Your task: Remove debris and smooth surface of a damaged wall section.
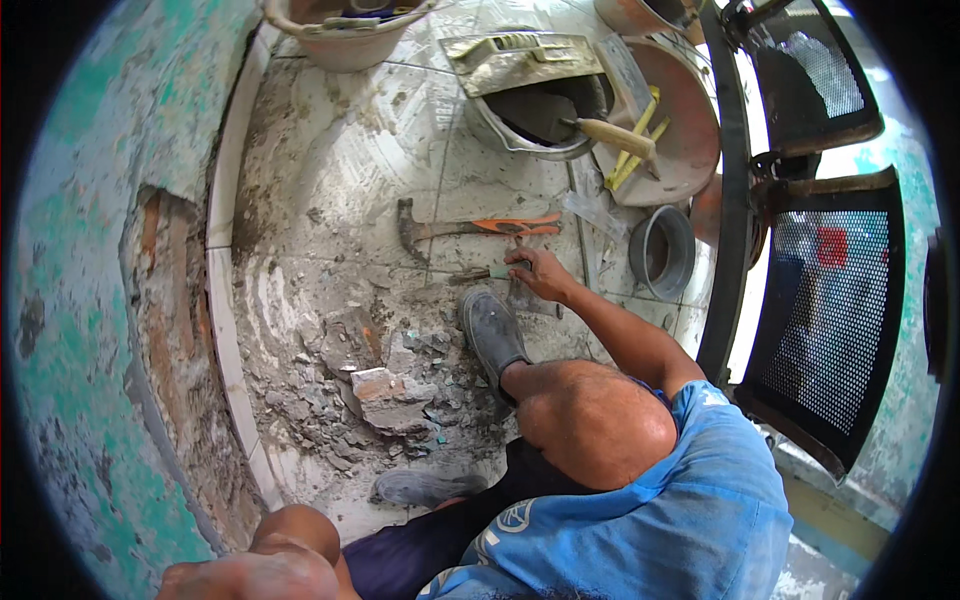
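On dusty tile beside the claw hammer [470, 228], right hand [540, 272] pinches a chisel [485, 272] lying flat (handle within easy reach); left hand out of view, rubble pile [385, 385] nearby.

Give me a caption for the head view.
Right hand touches a chisel beside a hammer on a rubble-strewn tiled floor.
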The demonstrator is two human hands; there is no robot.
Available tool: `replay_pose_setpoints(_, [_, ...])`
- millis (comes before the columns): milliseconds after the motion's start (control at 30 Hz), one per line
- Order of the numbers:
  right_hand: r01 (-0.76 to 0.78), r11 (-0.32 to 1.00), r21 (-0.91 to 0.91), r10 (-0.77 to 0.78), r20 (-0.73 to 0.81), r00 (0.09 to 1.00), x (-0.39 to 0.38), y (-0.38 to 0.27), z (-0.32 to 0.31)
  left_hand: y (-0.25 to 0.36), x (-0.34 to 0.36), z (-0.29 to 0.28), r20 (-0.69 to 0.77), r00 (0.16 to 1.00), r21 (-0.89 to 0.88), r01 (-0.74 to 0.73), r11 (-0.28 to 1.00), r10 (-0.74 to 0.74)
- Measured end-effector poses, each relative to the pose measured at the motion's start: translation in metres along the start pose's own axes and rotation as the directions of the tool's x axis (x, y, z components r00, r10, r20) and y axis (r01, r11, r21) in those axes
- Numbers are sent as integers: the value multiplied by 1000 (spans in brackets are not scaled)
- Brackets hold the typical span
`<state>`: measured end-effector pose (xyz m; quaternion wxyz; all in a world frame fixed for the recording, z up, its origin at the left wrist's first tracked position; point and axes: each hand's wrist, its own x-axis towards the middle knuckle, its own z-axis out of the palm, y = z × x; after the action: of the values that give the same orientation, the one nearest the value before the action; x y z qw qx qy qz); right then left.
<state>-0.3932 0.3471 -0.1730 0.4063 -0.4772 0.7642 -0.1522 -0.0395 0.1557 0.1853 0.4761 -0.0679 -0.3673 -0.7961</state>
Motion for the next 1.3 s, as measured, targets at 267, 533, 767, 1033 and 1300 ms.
replay_pose_setpoints(267, [-273, 938, 216, 339, -392, 855, -29, 43, -36, -70, 26, 0, 242, 941, -172, 283, 943, -238])
replay_pose_setpoints(533, [-100, 404, 909, 872, -351, 340, 43, 82, -147, 7, -12, -95, -181, 982, 883, 187, -431, 55])
replay_pose_setpoints(767, [-619, 685, 385, 626, -746, 229, 9, 118, -199, 127, -25, -93, 334, 931, -83, -128, -988, -149])
replay_pose_setpoints(1033, [-505, 632, -588, -146, -730, 668, 34, 157, -267, 140, -47, -105, 79, 969, -580, -147, -802, -234])
replay_pose_setpoints(1300, [-460, 846, -269, 132, -731, 669, 154, 260, -275, 182, -69, -118, 41, 993, -492, -75, -867, -109])
